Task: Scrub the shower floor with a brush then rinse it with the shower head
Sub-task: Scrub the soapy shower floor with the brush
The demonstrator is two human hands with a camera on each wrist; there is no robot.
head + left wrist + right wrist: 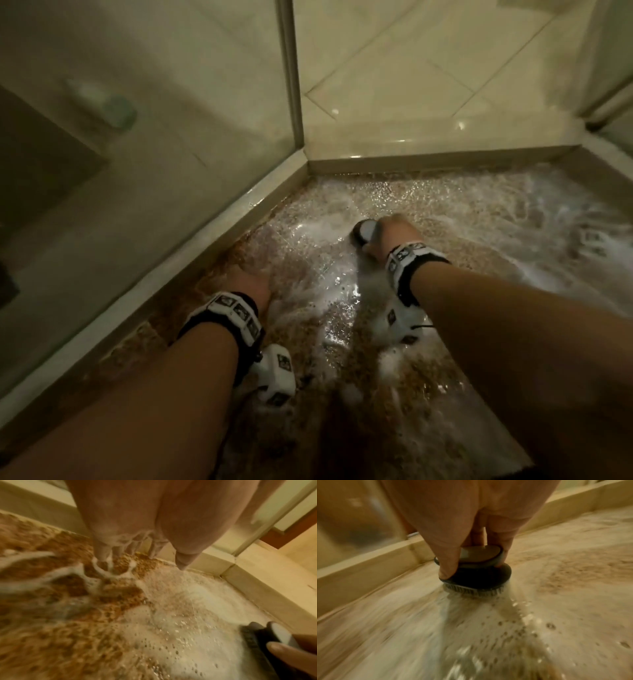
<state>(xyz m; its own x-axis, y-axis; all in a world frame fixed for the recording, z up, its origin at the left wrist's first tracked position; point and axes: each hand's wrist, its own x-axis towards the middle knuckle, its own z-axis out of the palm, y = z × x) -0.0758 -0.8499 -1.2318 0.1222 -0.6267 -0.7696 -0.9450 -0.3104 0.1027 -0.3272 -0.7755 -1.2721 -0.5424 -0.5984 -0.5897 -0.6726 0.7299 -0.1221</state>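
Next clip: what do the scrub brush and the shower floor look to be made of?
Brush: seemingly dark matte plastic, with a smooth round knob that the right hand grips; pale stiff bristles, probably synthetic. Shower floor: looks like brown speckled pebble or aggregate, grainy in texture, glossy where wet and coated in white foam; blur leaves the exact material open.

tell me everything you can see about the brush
The brush is small and round, dark, apparently plastic, with a flat knob-like cap showing a paler grey top above a wider black body. Short pale bristles ring its underside and press down on the wet, foamy speckled floor, near the raised curb in the corner. It stands roughly upright. The right hand grips it from above, its fingers curled round the cap. The picture is blurred around it.
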